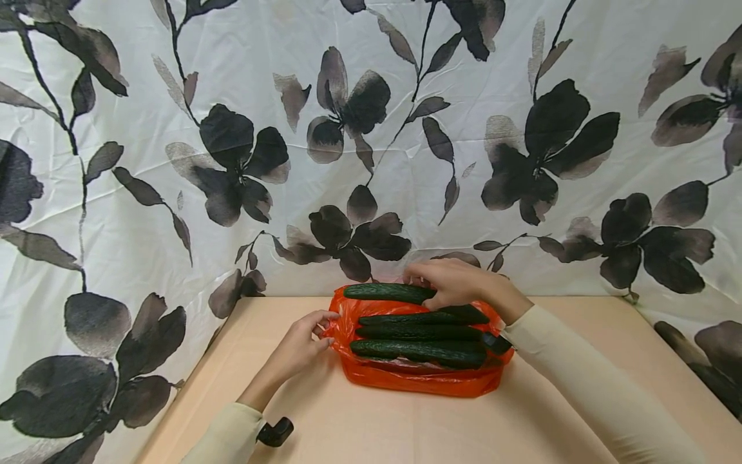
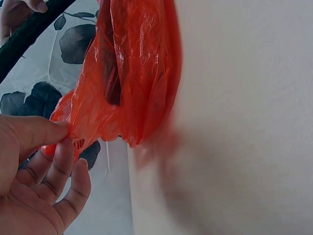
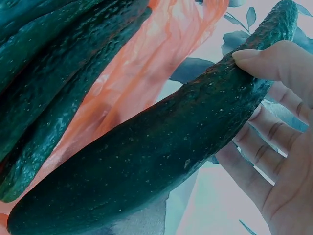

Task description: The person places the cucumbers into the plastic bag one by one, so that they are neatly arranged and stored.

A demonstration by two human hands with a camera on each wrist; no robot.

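Observation:
A dark green cucumber (image 3: 142, 142) is gripped near one end by my right hand (image 1: 455, 283), thumb on one side and fingers on the other. It lies across the far side of an orange-red plastic bag (image 1: 423, 380). Several more cucumbers (image 1: 420, 332) lie side by side in the bag's opening, just nearer than the held one. My left hand (image 2: 44, 171) pinches the bag's left edge between thumb and index finger, its other fingers loosely bent. In the left wrist view the bag's thin film hides most of what is inside.
Under the bag is a pale beige table (image 1: 377, 425). A white cloth with dark flower prints (image 1: 440, 193) hangs right behind the table's far edge. A black wrist device (image 1: 275, 432) sits on the left wrist.

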